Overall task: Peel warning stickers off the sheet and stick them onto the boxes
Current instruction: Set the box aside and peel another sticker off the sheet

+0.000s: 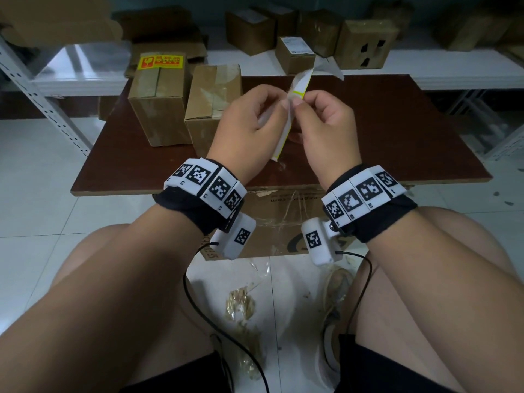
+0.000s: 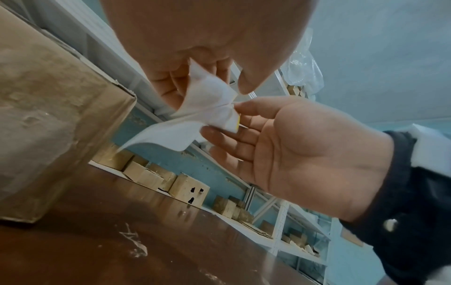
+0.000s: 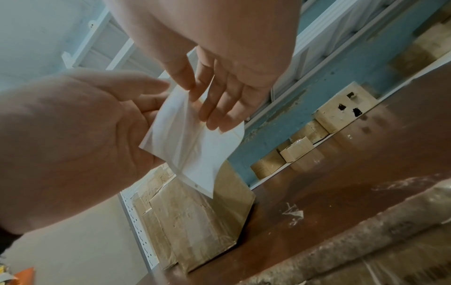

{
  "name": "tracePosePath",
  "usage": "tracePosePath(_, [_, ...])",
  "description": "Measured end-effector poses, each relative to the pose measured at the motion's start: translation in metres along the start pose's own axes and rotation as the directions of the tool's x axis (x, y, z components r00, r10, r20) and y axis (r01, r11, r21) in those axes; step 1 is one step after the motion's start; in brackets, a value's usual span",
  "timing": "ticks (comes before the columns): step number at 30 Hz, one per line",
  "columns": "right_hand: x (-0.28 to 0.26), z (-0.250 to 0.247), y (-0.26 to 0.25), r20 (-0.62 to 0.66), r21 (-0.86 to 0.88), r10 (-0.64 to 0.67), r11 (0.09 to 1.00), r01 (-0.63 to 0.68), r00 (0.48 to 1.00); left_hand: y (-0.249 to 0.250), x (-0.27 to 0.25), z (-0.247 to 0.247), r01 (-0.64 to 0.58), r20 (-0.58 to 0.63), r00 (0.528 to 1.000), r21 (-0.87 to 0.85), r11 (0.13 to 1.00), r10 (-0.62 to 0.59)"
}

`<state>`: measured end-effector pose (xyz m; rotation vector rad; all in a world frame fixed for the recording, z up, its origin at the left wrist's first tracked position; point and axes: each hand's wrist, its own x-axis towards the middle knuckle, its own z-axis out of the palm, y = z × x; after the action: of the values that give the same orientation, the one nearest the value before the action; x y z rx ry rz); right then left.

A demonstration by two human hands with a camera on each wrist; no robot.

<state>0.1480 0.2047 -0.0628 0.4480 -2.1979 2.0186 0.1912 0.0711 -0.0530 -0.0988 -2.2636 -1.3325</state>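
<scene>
Both hands hold a white sticker sheet [image 1: 285,131] with yellow edges above the brown table [image 1: 397,131]. My left hand [image 1: 276,109] pinches its upper part from the left. My right hand [image 1: 300,106] pinches the same spot from the right, thumb tips almost touching. The sheet [image 2: 205,110] is creased where the fingers meet, and its plain white back [image 3: 192,138] faces the right wrist camera. Two cardboard boxes stand at the table's left. The far one [image 1: 158,106] has a red-and-yellow warning sticker [image 1: 160,61] on top; the nearer one [image 1: 211,106] shows none.
More cardboard boxes [image 1: 365,46] sit on a white shelf behind the table. A metal rack post [image 1: 42,100] slants at the left. A large carton [image 1: 283,222] lies under the table's front edge. Plastic scraps [image 1: 241,304] litter the floor between my knees.
</scene>
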Motion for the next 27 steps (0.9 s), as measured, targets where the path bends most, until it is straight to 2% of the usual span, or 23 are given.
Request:
tracePosePath(5, [0.001,-0.002,0.004,0.003,-0.068,-0.012,0.998,0.012,1.000,-0.003,0.002,0.001,-0.017,0.004,1.000,0.037,0.999,0.017])
tracePosePath(10, [0.003,-0.003,0.008,0.006,-0.086,-0.031,0.996,0.031,1.000,-0.009,0.007,0.002,0.066,-0.038,0.997,0.036,0.997,-0.064])
tracePosePath(24, [0.003,-0.004,0.004,0.001,-0.077,0.029,0.997,-0.029,1.000,-0.004,0.011,0.003,0.221,-0.102,0.963,-0.224,0.949,-0.248])
tracePosePath(27, [0.002,-0.005,0.002,0.056,-0.044,0.072,0.997,-0.070,0.996,-0.004,0.010,0.000,0.220,-0.101,0.964,-0.215,0.952,-0.246])
